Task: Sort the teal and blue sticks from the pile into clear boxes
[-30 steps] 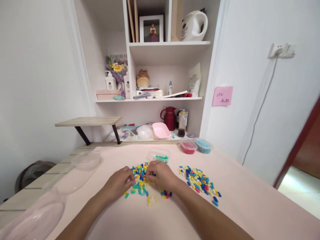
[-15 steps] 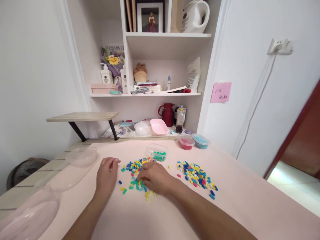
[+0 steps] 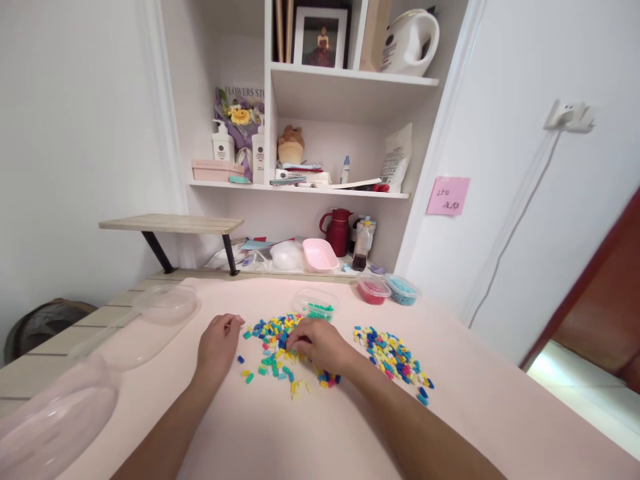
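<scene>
My right hand (image 3: pixel 320 343) reaches over the left pile of small coloured plastic pieces (image 3: pixel 273 328), its fingers bent down and drawn together at the tips. Whatever they pinch is hidden. Left of that pile, my left hand (image 3: pixel 220 343) rests on the table with curled fingers, thumb against them; I cannot make out anything inside. Green pieces lie loose in front of the right hand and also in a clear plastic tub (image 3: pixel 315 303) just behind it. A second mixed pile (image 3: pixel 393 353) of blue, yellow and pink pieces spreads out to the right.
Tubs of red pieces (image 3: pixel 373 289) and light-blue pieces (image 3: pixel 403 289) stand at the back right. Clear plastic containers (image 3: pixel 55 413) lie along the left. Behind the table are a pink tray (image 3: pixel 320 255), a red jug (image 3: pixel 338 232) and a small raised shelf (image 3: pixel 173 224).
My right hand has shifted right and slightly up over the left pile, uncovering green pieces and others near its wrist. My left hand stays nearly in place. The view has tilted slightly.
</scene>
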The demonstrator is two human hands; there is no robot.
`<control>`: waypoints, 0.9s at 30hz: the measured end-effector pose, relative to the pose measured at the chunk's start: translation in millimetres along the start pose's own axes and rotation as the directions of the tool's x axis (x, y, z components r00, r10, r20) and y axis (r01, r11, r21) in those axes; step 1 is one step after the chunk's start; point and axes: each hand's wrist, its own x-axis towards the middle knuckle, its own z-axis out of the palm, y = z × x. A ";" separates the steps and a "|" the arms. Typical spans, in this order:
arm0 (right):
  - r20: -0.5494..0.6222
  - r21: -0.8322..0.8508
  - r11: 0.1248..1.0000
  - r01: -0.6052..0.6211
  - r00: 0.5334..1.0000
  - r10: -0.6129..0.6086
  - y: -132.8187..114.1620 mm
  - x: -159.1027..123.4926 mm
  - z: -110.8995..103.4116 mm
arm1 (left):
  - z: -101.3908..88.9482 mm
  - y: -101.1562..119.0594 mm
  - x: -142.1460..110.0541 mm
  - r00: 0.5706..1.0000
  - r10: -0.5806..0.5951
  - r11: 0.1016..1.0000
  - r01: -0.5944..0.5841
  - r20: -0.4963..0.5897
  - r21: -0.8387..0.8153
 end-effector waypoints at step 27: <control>-0.561 0.581 0.813 -0.028 0.710 0.426 58.5 -1.1 -47.1 | 9.7 -4.5 2.4 0.982 -0.014 1.000 0.009 0.189 0.026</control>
